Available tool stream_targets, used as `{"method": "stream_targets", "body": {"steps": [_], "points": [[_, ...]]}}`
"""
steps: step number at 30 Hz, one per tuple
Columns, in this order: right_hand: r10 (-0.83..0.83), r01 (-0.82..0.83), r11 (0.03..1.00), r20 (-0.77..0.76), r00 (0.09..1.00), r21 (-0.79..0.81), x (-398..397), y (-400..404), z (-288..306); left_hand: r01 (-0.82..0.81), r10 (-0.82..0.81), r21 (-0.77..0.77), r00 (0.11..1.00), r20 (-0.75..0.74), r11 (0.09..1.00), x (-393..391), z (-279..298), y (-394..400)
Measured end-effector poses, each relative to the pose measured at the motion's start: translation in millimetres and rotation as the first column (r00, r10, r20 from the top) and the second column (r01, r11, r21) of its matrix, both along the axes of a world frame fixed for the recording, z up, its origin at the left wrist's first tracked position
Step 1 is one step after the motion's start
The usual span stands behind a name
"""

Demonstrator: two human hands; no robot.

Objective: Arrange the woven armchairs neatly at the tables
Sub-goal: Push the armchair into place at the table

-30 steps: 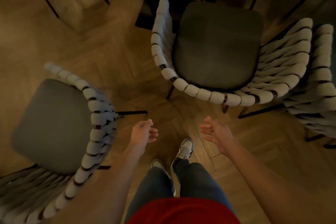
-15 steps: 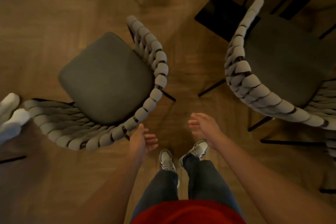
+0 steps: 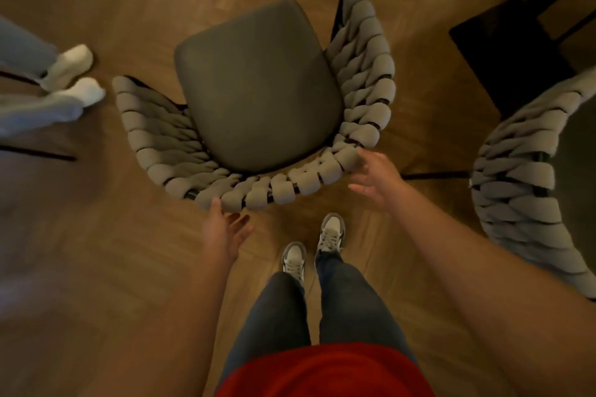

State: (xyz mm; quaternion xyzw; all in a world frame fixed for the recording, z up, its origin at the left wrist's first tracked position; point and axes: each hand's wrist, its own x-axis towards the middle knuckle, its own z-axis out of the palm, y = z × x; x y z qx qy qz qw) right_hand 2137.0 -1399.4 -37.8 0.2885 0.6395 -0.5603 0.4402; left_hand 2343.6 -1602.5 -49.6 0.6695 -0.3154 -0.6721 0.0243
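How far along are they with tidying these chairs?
Done: cannot tell; the armchair at right is only partly in view. In hand: both open hands, left and right, reach the woven back of the middle armchair. Left: gripping and placing it.

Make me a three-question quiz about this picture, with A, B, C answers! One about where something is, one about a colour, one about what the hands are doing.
1. Where is the second chair?
A. right edge
B. top left
C. behind the shoes

2. What colour is the seat?
A. red
B. dark grey
C. white

3. What are the hands doing?
A. open, at the backrest
B. gripping a table
C. fists, hanging down

Answers:
1 A: its woven back curves along the right edge.
2 B: the cushion is dark grey.
3 A: left hand and right hand have spread fingers at the chair backrest.
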Motion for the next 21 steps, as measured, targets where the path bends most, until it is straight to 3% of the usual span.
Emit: {"method": "stream_targets", "body": {"steps": [8, 14, 21], "points": [[-0.162, 0.158, 0.986, 0.109, 0.981, 0.044, -58.1, -33.3, -9.7, -0.130, 0.139, -0.091, 0.984, 0.111, 0.987, -19.4, -22.3, -63.2], [-0.289, 0.304, 0.925, -0.096, 0.952, 0.228, -53.8, -45.9, -16.2, -0.241, 0.261, -0.129, 0.950, 0.170, 0.962, -28.5, -43.3, -85.2], [-0.323, 0.347, 0.906, -0.131, 0.937, 0.243, -46.3, -48.7, -13.1, -0.314, 0.351, -0.201, 0.918, 0.185, 0.928, -41.3, -33.4, -83.1]]}}
